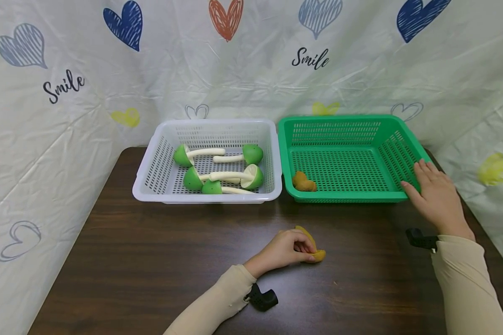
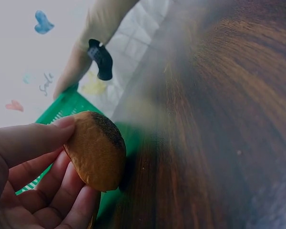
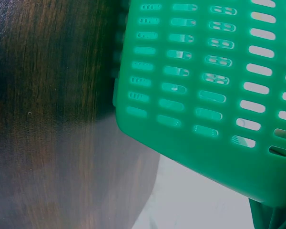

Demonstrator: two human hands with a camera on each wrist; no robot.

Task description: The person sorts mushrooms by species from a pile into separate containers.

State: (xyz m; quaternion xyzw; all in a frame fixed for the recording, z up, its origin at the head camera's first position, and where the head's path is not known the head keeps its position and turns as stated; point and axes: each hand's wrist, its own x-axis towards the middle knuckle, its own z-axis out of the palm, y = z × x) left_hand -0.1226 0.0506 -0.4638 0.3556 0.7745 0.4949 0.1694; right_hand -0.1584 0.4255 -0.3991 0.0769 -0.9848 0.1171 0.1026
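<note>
My left hand point(image 1: 287, 251) pinches a curved yellow-brown piece point(image 1: 320, 256) between thumb and fingers, low over the table in front of the baskets. In the left wrist view this piece point(image 2: 96, 150) has a rounded, slightly wrinkled face with a dark speckled patch along one edge; its exact kind cannot be told. My right hand point(image 1: 438, 197) rests on the right rim of a green basket point(image 1: 348, 197), fingers straight. A knobbly brown lump point(image 1: 303, 182) lies in that basket's front left corner. The right wrist view is filled by the basket's slotted wall point(image 3: 190, 138), without the hand.
Left of the green basket stands a white basket point(image 1: 207, 199) holding several green-capped toy mushrooms point(image 1: 234, 176) with white stems. Both sit at the back of a dark wooden table point(image 1: 151, 260). A white cloth point(image 1: 255, 70) printed with hearts hangs behind.
</note>
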